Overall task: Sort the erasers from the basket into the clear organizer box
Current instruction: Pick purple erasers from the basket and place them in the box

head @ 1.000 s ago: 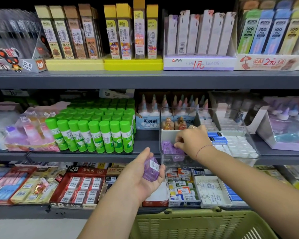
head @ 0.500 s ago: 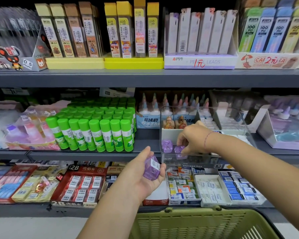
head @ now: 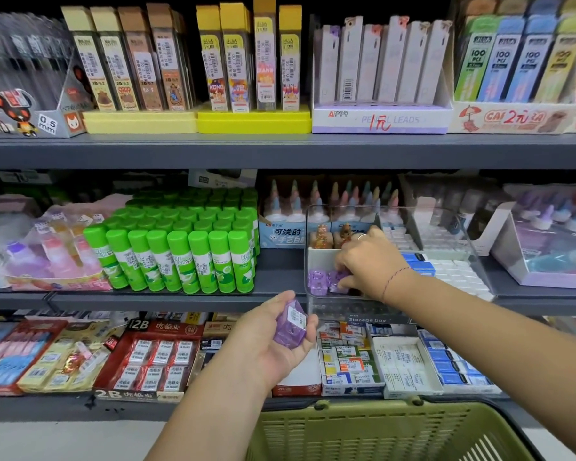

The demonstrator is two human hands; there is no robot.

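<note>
The clear organizer box [head: 356,311] stands on the middle shelf, labelled "Storage box". Its front left compartment holds two purple erasers [head: 316,281]; two brown figure erasers [head: 322,237] stand in the compartment behind. My right hand [head: 369,264] reaches into the front left compartment, its fingers curled round a purple eraser [head: 338,281] beside the others. Below the shelf edge, my left hand [head: 273,341] holds another purple eraser [head: 291,326] with a white barcode sticker. The olive green basket [head: 379,434] sits at the bottom of the view; its contents are hidden.
Green glue sticks [head: 180,257] stand left of the box. White and blue erasers [head: 446,267] fill its right compartments. Eraser cartons [head: 153,357] line the lower shelf. Pencil lead packs [head: 379,61] fill the top shelf.
My right hand has shifted slightly inside the box's front left compartment, staying low over the purple erasers. My left hand has kept its purple eraser in about the same place.
</note>
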